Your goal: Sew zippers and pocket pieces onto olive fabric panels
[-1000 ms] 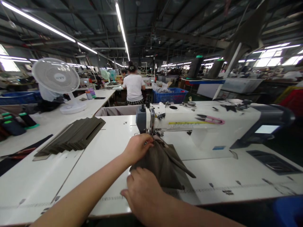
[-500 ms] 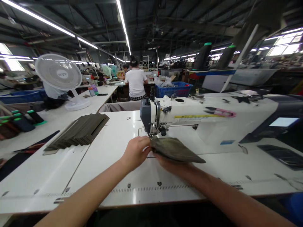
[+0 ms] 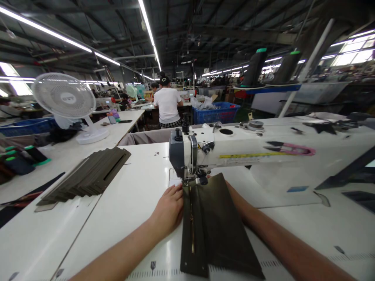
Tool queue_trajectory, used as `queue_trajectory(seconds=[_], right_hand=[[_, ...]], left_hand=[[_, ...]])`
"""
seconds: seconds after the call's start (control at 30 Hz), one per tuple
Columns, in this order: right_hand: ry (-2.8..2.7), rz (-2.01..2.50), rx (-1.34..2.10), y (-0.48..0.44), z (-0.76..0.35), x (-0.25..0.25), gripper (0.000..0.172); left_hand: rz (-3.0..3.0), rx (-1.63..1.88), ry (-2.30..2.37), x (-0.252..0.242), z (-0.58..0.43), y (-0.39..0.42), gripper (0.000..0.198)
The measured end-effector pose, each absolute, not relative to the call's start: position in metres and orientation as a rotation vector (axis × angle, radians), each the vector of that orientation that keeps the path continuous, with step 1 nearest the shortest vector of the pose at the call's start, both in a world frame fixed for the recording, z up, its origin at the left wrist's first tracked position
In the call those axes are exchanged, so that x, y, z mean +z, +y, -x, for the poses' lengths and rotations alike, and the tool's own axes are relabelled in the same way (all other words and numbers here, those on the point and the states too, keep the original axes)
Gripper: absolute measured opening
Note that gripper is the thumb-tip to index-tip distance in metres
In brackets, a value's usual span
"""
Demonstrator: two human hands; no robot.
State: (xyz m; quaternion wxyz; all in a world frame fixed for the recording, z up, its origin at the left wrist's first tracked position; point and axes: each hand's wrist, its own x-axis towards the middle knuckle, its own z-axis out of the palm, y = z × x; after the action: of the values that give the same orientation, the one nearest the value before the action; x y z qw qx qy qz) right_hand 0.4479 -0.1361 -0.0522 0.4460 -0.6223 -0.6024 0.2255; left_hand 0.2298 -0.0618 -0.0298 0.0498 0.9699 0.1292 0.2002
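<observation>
A dark olive panel piece (image 3: 225, 230) with a zipper (image 3: 191, 222) lies in front of me, its far end at the needle and presser foot of the white sewing machine (image 3: 246, 150). The zipper runs lengthwise through a narrow strip on the left. Beside that strip, my left hand (image 3: 170, 205) rests with its fingers stretched forward and lying flat, fingertips touching the edge near the presser foot. My right hand (image 3: 231, 191) is at the panel's far right side, largely covered by the fabric and machine head; its fingers are hidden.
At left lies a fanned stack of olive slotted pieces (image 3: 88, 175). Behind it stand a white fan (image 3: 66, 95) and several thread spools (image 3: 26, 156). Pink-handled snips (image 3: 293, 148) lie on the machine arm. A person in a white shirt (image 3: 167, 104) is beyond, near a blue crate (image 3: 215, 113).
The olive piece has turned and opened out toward me, showing its zipper strip. My left hand has flattened beside it; my right hand has moved from under it to its far right side.
</observation>
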Motion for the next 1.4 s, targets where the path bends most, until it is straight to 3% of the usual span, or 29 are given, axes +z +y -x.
queue_trajectory(seconds=[0.1, 0.23, 0.43, 0.6, 0.73, 0.9, 1.07, 1.17, 1.3, 1.4], right_hand=[[-1.388, 1.612, 0.524, -0.143, -0.456, -0.048, 0.032], [-1.149, 1.797, 0.348, -0.147, -0.465, -0.046, 0.049], [-1.382, 1.972, 0.011, -0.139, -0.464, -0.045, 0.021], [-1.563, 2.300, -0.163, -0.133, -0.466, -0.046, 0.023], [-1.641, 2.323, -0.307, -0.134, -0.457, -0.041, 0.015], [-1.813, 2.233, -0.575, -0.137, -0.461, -0.039, 0.022], [-1.721, 2.328, -0.574, -0.132, -0.463, -0.042, 0.015], [-1.804, 2.153, -0.598, -0.135, -0.438, -0.039, 0.009], [-1.961, 1.697, -0.299, -0.142, -0.396, -0.048, 0.025], [-1.966, 1.675, -0.209, -0.142, -0.380, -0.061, 0.035]], left_hand=[[-3.049, 0.594, 0.455, -0.038, -0.237, -0.058, 0.016], [-3.139, 0.656, 0.526, -0.041, -0.238, -0.062, 0.020], [-3.175, 0.704, 0.535, -0.043, -0.243, -0.060, 0.021], [-3.179, 0.725, 0.480, -0.045, -0.244, -0.057, 0.018], [-3.128, 0.775, 0.535, -0.046, -0.242, -0.058, 0.017], [-3.133, 0.750, 0.529, -0.046, -0.242, -0.057, 0.016], [-3.107, 0.824, 0.512, -0.047, -0.242, -0.058, 0.015], [-3.018, 0.895, 0.600, -0.045, -0.241, -0.060, 0.013], [-2.922, 1.000, 0.665, -0.045, -0.238, -0.060, 0.014], [-2.928, 1.003, 0.479, -0.050, -0.237, -0.055, 0.022]])
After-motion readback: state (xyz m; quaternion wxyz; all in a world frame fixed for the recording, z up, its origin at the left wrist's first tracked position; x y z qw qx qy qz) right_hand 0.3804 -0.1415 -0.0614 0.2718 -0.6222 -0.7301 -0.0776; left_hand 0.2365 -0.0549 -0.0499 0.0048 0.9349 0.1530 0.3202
